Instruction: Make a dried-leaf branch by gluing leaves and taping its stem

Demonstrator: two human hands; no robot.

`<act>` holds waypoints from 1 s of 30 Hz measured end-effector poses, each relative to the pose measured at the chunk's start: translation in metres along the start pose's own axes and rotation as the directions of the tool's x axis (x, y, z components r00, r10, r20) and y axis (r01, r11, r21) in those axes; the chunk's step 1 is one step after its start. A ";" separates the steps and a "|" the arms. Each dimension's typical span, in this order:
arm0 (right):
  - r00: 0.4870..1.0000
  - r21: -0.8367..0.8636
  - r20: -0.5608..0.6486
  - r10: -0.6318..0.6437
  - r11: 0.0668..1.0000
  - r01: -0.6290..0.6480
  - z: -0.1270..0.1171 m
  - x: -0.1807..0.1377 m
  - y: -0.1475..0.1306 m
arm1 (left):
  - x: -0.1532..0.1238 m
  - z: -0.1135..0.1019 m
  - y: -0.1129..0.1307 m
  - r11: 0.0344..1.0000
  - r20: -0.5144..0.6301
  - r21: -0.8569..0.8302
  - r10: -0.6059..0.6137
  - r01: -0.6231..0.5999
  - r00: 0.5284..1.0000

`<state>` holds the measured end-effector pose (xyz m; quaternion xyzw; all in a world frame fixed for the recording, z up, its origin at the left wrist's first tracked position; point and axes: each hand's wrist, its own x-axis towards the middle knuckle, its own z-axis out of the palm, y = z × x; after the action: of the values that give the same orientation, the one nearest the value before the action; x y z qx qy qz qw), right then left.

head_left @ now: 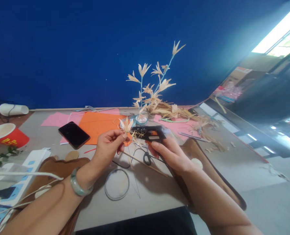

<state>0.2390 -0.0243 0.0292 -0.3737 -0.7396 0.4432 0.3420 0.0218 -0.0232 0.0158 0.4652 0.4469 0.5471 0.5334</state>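
My left hand is closed in a pinch on a pale dried-husk flower, whose petals stand up above the fingertips. My right hand grips a black glue gun lying sideways, its nozzle pointing left towards the flower. The nozzle tip is close to the petals, and I cannot tell whether it touches them. Below the hands, a thin tan stick slants across the grey table. Behind them rises a branch of finished husk flowers on pale blue-green stems.
A phone lies on orange paper. A ring of wire is in front of my hands. Dried husks lie at the back. A red paper cup and a power strip with cables stand at left; brown cloth at right.
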 end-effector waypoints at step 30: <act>1.000 -0.148 -0.012 -0.005 0.989 0.003 0.001 -0.001 -0.012 | 0.000 -0.001 -0.005 0.999 0.037 -0.037 -0.010 0.011 0.999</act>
<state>0.2360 -0.0292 0.0392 -0.3993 -0.7690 0.3842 0.3188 0.0212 -0.0232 0.0104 0.4628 0.4291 0.5438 0.5531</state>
